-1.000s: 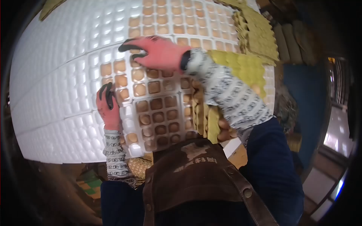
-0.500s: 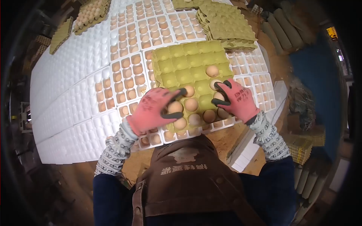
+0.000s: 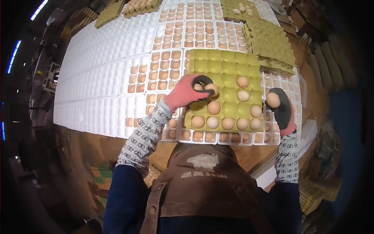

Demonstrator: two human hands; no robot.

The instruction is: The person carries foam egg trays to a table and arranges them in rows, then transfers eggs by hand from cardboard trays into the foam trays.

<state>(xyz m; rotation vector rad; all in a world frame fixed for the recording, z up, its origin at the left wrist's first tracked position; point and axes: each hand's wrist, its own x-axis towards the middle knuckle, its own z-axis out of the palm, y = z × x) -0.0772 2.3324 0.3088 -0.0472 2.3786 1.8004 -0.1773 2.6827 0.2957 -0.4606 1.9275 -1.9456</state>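
A yellow-green egg tray (image 3: 233, 66) lies over white plastic trays, with several eggs in its lower and right cells. Over its left part is my left hand (image 3: 191, 90), in a pink and black glove, its fingers closed around eggs (image 3: 211, 89). My right hand (image 3: 281, 111), gloved alike, is just beyond the tray's right edge, palm up, and holds one egg (image 3: 273, 100) in its curled fingers. White trays (image 3: 167, 64) with eggs in their cells surround the yellow-green one.
White trays without visible eggs (image 3: 105, 78) spread to the left. Stacked yellow-green trays (image 3: 270, 45) stand at the back right. A tray full of eggs (image 3: 140, 5) is at the far edge. A brown apron (image 3: 202, 187) covers my front.
The view has shifted, and the yellow-green tray appears farther right. My right hand has moved off the tray to its right with an egg. My left hand stays over the tray's left part.
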